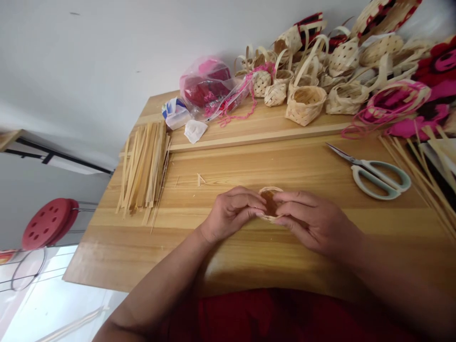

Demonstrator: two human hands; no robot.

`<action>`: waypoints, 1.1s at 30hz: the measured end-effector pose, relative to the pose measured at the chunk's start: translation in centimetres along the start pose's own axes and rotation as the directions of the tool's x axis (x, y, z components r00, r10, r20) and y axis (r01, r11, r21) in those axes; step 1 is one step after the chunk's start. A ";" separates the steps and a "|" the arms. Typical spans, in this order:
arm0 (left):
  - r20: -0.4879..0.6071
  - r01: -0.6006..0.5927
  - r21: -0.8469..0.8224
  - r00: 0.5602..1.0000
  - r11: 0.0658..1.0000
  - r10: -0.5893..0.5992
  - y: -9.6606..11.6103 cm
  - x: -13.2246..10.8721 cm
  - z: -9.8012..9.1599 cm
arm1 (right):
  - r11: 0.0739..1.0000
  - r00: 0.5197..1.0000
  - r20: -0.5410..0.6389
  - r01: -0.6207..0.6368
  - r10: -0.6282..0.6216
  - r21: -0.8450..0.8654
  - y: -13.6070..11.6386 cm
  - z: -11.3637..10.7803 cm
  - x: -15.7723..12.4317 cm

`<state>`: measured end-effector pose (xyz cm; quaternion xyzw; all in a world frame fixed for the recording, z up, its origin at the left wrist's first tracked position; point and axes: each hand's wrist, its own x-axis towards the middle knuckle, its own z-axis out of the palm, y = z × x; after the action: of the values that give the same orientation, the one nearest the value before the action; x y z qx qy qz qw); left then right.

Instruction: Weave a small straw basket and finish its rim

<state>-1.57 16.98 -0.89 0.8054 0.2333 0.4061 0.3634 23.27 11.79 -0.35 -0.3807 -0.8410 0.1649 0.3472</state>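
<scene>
A small woven basket (270, 203) is held between both hands over the wooden table (228, 166), its opening facing up toward the camera. The fingers of my left hand (235, 211) pinch the basket's left rim. On the other side, my right hand (309, 218) grips the right rim, with fingertips reaching over the edge into the opening. My palms hide parts of the basket's outer wall. Scissors (379, 178) with pale handles lie to the right of my right hand, blades pointing up and left.
Flat wooden strips (144, 166) are piled at the left. Several woven baskets (306, 102) stand along the back, beside a plastic bag (204, 83) with pink and red contents. Thin strips (420, 175) lie at the right. Red stools (46, 223) stand beyond the left edge.
</scene>
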 end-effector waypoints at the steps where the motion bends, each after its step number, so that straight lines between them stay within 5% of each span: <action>1: 0.006 -0.013 0.011 1.000 1.000 0.013 0.1 0.1 0.0 | 1.000 1.000 0.001 0.006 -0.006 -0.001 -0.1 0.0 0.1; 6: 0.013 -0.135 0.111 0.991 0.985 0.134 0.3 0.3 -0.1 | 0.998 0.997 0.053 0.055 -0.055 0.002 0.1 0.2 0.5; 20: -0.138 -0.040 0.119 0.989 0.992 0.057 -0.9 -0.3 0.9 | 0.995 0.996 -0.009 0.088 -0.088 -0.041 0.0 1.2 0.6; 25: -0.197 -0.076 0.190 0.974 0.979 0.114 -1.2 -0.3 0.7 | 0.939 0.961 -0.223 -0.220 0.163 -0.263 1.6 -1.7 0.2; 28: -0.203 -0.113 0.263 0.964 0.958 0.170 -1.3 -0.1 0.2 | 0.746 0.881 -0.236 -0.473 0.410 -0.469 4.1 -5.5 -1.5; 33: -0.167 -0.054 0.324 0.979 0.945 0.113 -1.7 0.0 0.1 | 0.503 0.746 -0.245 -0.616 0.619 -0.606 7.6 -10.3 -6.1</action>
<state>-1.60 17.98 -2.26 0.8217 0.2935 0.4506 0.1884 37.43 12.29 -0.06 -0.7505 -0.6516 -0.0256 0.1077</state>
